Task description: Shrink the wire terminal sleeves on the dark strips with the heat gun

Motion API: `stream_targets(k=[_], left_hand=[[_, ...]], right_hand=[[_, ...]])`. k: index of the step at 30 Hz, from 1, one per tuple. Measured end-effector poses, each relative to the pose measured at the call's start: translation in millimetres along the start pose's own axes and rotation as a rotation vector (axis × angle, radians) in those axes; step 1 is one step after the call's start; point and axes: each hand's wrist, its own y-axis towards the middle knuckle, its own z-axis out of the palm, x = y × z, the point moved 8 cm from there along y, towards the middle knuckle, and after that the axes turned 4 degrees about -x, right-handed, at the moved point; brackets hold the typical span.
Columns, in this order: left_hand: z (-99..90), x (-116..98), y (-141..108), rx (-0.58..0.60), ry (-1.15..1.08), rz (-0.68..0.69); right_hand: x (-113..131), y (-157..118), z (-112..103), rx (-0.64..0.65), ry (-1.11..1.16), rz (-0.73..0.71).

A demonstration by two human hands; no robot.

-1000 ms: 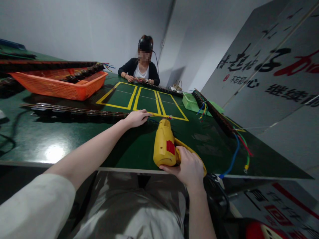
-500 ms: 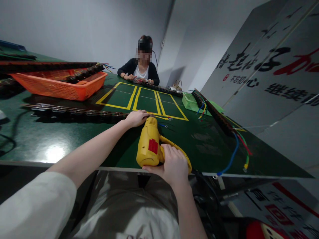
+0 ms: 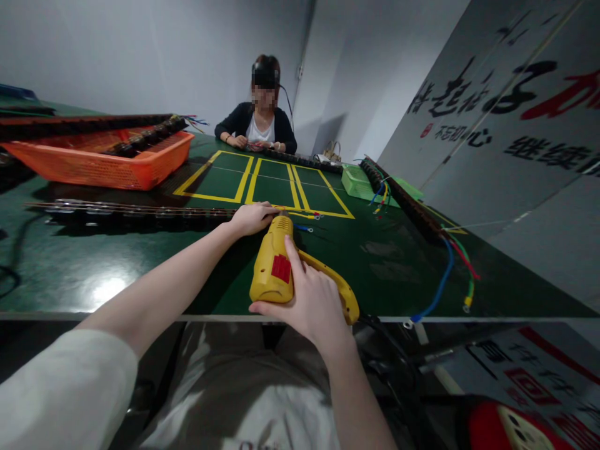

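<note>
Gripping the heat gun (image 3: 268, 265), my right hand (image 3: 315, 299) seemingly heats wires (image 3: 307, 216) beyond the dark strip (image 3: 140, 213); what my left hand (image 3: 252, 219) holds, I can't tell; next needs steady aim.

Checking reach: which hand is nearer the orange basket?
Left. The left hand is right of the basket, on its near side; the right hand, holding a yellow tool, is farther right.

Heat gun (image 3: 268, 253), yel w/ red patch + loop handle, tilted, nozzle pointing away from me, right by the yel wires (image 3: 305, 216); those end in a red-sleeved ring lug (image 3: 319, 216), blue wire (image 3: 300, 227) nearer me; blk segmented strip (image 3: 152, 214) flat, lengthwise, off left
</note>
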Motion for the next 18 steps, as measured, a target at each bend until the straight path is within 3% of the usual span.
stream_targets(k=[5,13,18], left_hand=[[-1.0,1,-1,-0.004,-0.023,-0.003],[-1.9,2,-2,-0.012,-0.039,0.001],[-1.8,1,-3,-0.025,-0.021,0.012]], right_hand=[[-13,0,-1,-0.018,-0.019,-0.015],[-56,-7,-10,-0.097,-0.130,0.041],[-61,-13,-12,-0.147,-0.191,0.021]])
